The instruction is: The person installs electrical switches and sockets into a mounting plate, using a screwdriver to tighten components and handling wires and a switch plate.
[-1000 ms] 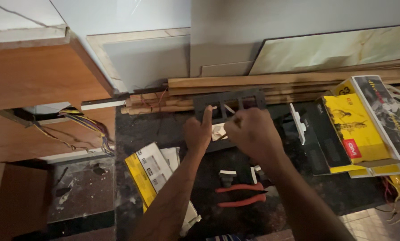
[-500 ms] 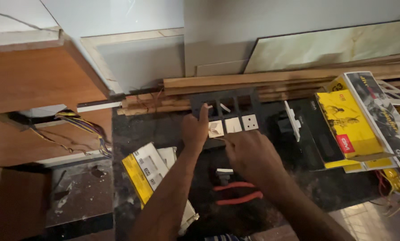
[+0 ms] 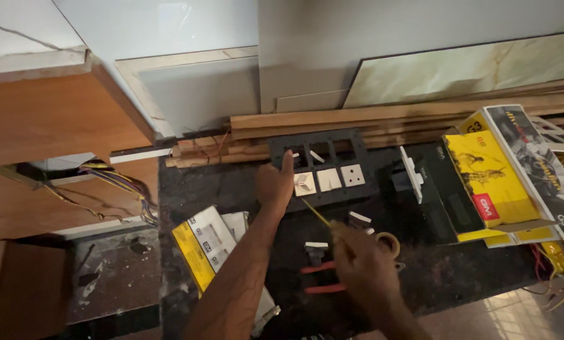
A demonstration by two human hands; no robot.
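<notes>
Pressing the black rectangular switch frame plate (image 3: pixel 323 165) against the dark stone worktop (image 3: pixel 231 182), left hand (image 3: pixel 276 184) open with index finger extended, right hand (image 3: pixel 365 267) clenched around a thin yellow-handled screwdriver (image 3: pixel 317 213), red-handled pliers (image 3: pixel 320 278) just beside it, yellow cardboard boxes (image 3: pixel 483 182) right.

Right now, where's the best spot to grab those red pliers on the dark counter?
Take the red pliers by their two red handles, coming from the left, where the handle ends lie free; the right hand covers the other end. The handles lie flat and slightly spread, so pinch both together from above.
</notes>
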